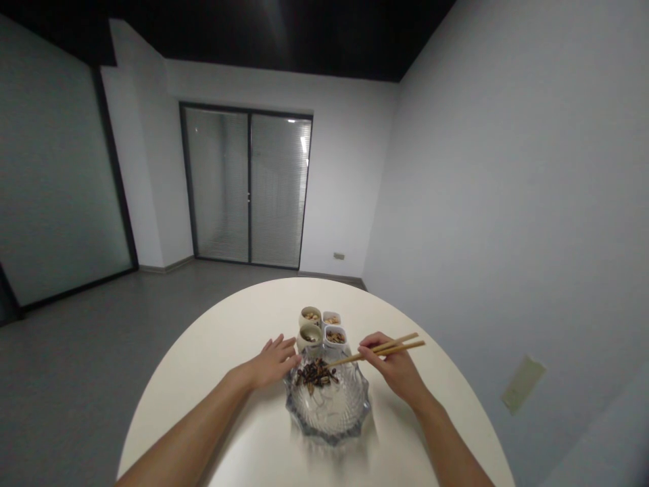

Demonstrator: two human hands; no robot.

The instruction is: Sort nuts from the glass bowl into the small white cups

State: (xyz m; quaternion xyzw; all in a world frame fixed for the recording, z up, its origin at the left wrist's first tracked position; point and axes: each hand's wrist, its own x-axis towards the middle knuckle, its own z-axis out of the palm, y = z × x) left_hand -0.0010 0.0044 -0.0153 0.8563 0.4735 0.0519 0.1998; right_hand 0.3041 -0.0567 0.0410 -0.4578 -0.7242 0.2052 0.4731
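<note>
A pair of wooden chopsticks point(393, 346) is held in my right hand point(390, 365), tips pointing left into a clear glass bowl point(334, 433) with a scalloped rim. Dark and brown dried pieces point(315, 375), too small to name, lie heaped on the bowl's far left side; the chopstick tips are at the heap's right edge. My left hand point(276, 362) lies flat with fingers spread at the bowl's left rim. Whether the chopsticks pinch a piece is too small to tell.
Just behind the bowl stand two beige cups point(310, 333) and two white square containers point(335, 336), each with small pieces inside. All rest on a round white table point(243, 433). A white wall point(507, 203) is close on the right; glass doors point(248, 189) stand beyond.
</note>
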